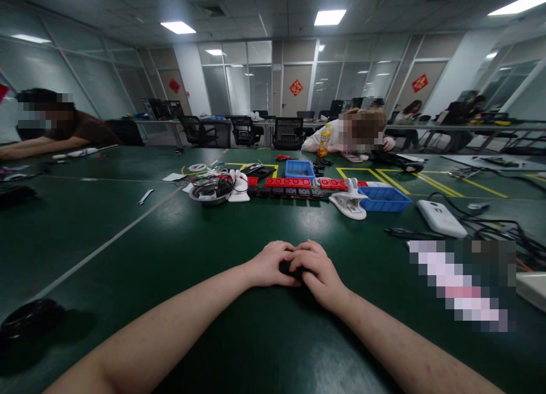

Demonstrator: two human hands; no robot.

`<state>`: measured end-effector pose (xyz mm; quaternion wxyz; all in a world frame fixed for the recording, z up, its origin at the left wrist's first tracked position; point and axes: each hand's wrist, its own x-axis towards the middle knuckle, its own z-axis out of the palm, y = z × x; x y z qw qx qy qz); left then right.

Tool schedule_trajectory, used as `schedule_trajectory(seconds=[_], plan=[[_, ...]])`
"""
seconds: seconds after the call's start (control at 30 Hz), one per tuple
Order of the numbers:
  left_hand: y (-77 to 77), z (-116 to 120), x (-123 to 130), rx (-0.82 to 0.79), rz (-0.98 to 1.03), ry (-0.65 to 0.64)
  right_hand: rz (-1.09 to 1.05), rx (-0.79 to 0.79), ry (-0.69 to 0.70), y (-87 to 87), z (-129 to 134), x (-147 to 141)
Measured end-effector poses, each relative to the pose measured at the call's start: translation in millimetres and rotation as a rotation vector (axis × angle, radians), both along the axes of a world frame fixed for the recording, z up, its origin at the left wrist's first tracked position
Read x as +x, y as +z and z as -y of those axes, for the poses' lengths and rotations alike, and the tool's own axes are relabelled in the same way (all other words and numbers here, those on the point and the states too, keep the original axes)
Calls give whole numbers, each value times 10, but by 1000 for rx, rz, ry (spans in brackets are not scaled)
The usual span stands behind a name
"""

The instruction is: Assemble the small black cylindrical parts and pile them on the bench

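Note:
My left hand (273, 263) and my right hand (316, 266) meet low over the green table (205, 314), in the middle of the head view. Between them is a small black object (291, 268), mostly covered by my fingers, so its kind does not show. My left hand curls round its left side, thumb along the near edge. From above and the right, my right hand closes over it, and the fingertips of both hands touch or nearly touch. Beyond the hands stands a row of red and black socket units (294, 183).
White clamps (350, 199) stand at the row's ends. A metal bowl (211, 196) of cables sits at left, blue bins (386, 199) at right. A wrench (145, 197) lies left; a white box (441, 218) and black cables lie right. Across the table, a person (324, 129) leans forward.

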<state>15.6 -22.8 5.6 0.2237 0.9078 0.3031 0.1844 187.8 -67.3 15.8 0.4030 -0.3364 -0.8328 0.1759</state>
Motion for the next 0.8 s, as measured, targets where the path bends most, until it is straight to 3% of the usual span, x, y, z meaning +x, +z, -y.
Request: schedule_trajectory(seconds=[0.23,0.53,0.7,0.8], plan=[[0,17,24,13,-11,54,-18,43,17,-3,17,6],[37,124,80,132,-17,178,-32,-1,-268,-99,-51,-17],[36,152,104,235,-70,233,26,-19,-259,-84,-54,-35],[34,157,113,215,-94,225,44,-13,-245,-53,-50,-44]])
